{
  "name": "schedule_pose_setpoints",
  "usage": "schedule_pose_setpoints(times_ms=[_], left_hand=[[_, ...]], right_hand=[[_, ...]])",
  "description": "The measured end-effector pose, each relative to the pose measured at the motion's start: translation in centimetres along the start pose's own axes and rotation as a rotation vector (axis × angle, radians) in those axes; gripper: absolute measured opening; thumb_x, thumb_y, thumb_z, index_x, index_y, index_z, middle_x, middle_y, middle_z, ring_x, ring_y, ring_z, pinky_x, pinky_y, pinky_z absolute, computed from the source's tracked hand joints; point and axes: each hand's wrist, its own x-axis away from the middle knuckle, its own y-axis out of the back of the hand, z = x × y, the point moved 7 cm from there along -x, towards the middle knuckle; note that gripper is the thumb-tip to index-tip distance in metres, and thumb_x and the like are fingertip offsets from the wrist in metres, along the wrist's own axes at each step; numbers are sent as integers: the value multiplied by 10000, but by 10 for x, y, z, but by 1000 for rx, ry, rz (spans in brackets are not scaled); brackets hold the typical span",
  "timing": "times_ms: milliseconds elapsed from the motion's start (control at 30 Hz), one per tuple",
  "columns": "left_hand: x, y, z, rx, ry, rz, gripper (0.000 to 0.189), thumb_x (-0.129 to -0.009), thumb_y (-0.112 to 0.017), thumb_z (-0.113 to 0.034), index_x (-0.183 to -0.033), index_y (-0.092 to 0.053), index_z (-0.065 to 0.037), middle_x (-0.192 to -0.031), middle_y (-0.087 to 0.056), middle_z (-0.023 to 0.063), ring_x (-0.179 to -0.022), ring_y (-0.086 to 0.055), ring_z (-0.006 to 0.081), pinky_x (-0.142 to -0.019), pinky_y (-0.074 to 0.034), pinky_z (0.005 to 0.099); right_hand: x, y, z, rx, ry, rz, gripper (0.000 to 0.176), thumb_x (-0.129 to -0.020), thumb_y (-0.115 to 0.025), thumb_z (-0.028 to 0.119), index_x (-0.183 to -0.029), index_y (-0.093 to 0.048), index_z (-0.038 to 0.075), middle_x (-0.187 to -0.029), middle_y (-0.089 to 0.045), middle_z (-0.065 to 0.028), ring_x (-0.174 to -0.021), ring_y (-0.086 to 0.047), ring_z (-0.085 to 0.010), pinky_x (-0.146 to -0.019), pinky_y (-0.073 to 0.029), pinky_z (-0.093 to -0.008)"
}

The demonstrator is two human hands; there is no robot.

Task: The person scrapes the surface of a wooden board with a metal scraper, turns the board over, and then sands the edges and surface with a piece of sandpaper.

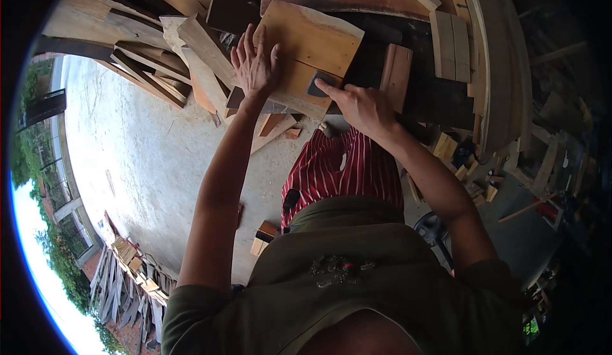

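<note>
My left hand (255, 65) lies with fingers spread along the left edge of a flat wooden board (312, 33), holding nothing. The board is light brown, has a rough outer edge and shows a dark seam across it. On its near right part is a small dark grey square pad (317, 86), perhaps sandpaper. The index finger of my right hand (364, 108) presses on this pad, and the other fingers are curled under and partly hidden. A reddish wood block (396, 74) lies just right of my right hand.
Planks and offcuts (153, 68) are piled at the left. Paired pale blocks (451, 46) and a long curved plank (503, 68) lie on the right of the dark bench. Small scraps (274, 129) are on the concrete floor (159, 144) below.
</note>
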Motion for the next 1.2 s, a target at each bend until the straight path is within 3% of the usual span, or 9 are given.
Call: schedule_pose_setpoints(times_ms=[33, 67, 200, 300, 467, 533, 600, 633, 1200], left_hand=[[13, -5, -10, -19, -67, 159, 662, -1038, -409, -523, -1589, -351, -160, -1653, -308, 89, -1524, -268, 296, -1251, -60, 536], [29, 2, -31, -1, -161, 257, 679, -1032, -429, -507, -1591, -341, -133, -1668, -280, 92, -1534, -254, 290, -1250, -53, 558], [87, 31, -96, 293, -439, 426, 668, -1014, -512, -436, -1580, -365, -115, -1654, -319, 94, -1530, -289, 269, -1259, -135, 515], [101, 35, -109, 494, -628, 591, 668, -1011, -530, -440, -1570, -384, -104, -1636, -352, 102, -1517, -317, 267, -1260, -159, 484], [43, 12, -53, 116, -168, 329, 757, -1021, -487, -526, -1599, -294, -77, -1678, -247, 115, -1558, -203, 281, -1249, -135, 541], [39, 5, -52, 74, -147, 392, 957, -956, -506, -670, -1615, -208, -43, -1697, -153, 159, -1574, -126, 314, -1235, -89, 601], [44, -2, -52, 28, -111, 506, 1198, -835, -594, -782, -1622, -116, -16, -1692, -89, 223, -1577, -78, 349, -1226, -55, 619], [44, -5, -51, 57, -84, 527, 1421, -670, -629, -895, -1614, -92, 22, -1695, -77, 226, -1582, -45, 356, -1200, -39, 677], [47, -1, -55, 80, -82, 528, 1569, -498, -834, -765, -1616, -55, 11, -1690, -74, 237, -1576, -42, 390, -1196, -55, 681]], right_hand=[[17, 6, -7, 25, -46, 59, 546, -932, -623, 116, -1448, -570, 285, -756, -712, -130, -612, -721, -284, -548, -608, -410], [32, 11, -14, 48, -94, 123, 535, -937, -627, 115, -1446, -573, 272, -745, -710, -131, -605, -718, -278, -537, -600, -428], [69, 26, -42, -80, -241, 156, 507, -981, -623, 152, -1470, -544, 263, -764, -703, -141, -622, -714, -298, -538, -587, -429], [82, 28, -54, -253, -223, -113, 485, -1018, -600, 195, -1492, -515, 252, -759, -692, -149, -655, -717, -306, -579, -580, -421], [67, 25, -40, -276, -180, -55, 507, -1005, -623, 193, -1495, -513, 263, -720, -666, -120, -605, -695, -273, -574, -583, -410], [58, 21, -35, -250, -142, -31, 518, -999, -634, 195, -1496, -511, 268, -711, -661, -103, -583, -687, -254, -561, -586, -402], [51, 16, -31, -206, -113, -20, 530, -987, -650, 204, -1494, -514, 280, -722, -672, -78, -567, -686, -220, -522, -593, -378], [50, 13, -32, -212, -116, -14, 530, -987, -650, 204, -1494, -514, 280, -722, -672, -78, -567, -686, -220, -522, -593, -378], [39, 13, -36, -68, -48, 86, 604, -940, -697, 155, -1497, -512, 299, -683, -640, -58, -520, -639, -185, -493, -580, -352]])
